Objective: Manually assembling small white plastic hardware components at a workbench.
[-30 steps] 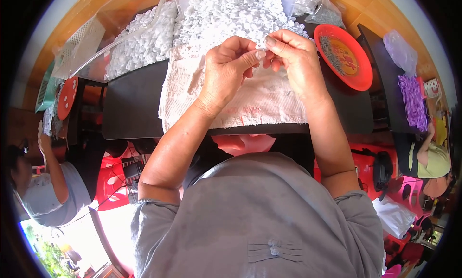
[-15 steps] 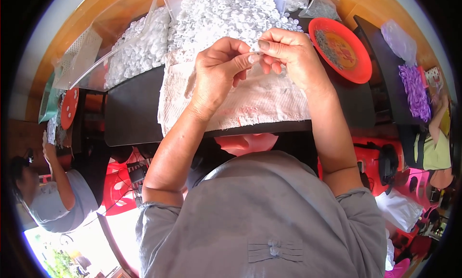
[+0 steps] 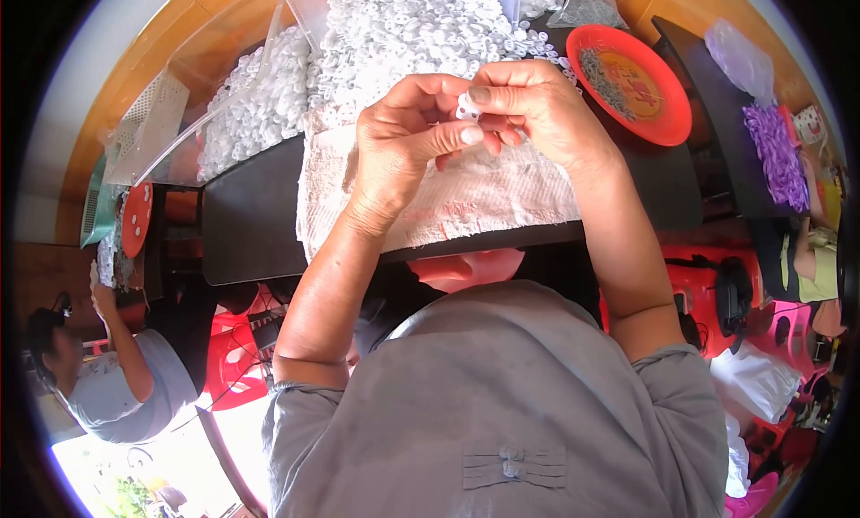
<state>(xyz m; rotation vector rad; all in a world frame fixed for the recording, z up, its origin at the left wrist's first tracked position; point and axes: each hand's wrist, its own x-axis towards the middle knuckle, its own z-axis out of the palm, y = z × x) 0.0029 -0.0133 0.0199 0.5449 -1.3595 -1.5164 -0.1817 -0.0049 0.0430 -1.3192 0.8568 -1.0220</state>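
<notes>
Above the cloth (image 3: 466, 195), the left hand (image 3: 403, 151) and right hand (image 3: 537, 106) are pinching one white part (image 3: 466, 107) together. Far behind, white parts (image 3: 403, 34) are lying heaped on the tabletop (image 3: 251, 222).

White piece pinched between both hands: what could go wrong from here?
1. The white piece is tiny and held only at the fingertips of the left hand and right hand; a slip would likely drop it into the white pile, where it would be hard to pick out.
2. The cloth hangs over the table edge; a forearm could drag it and spill parts.
</notes>
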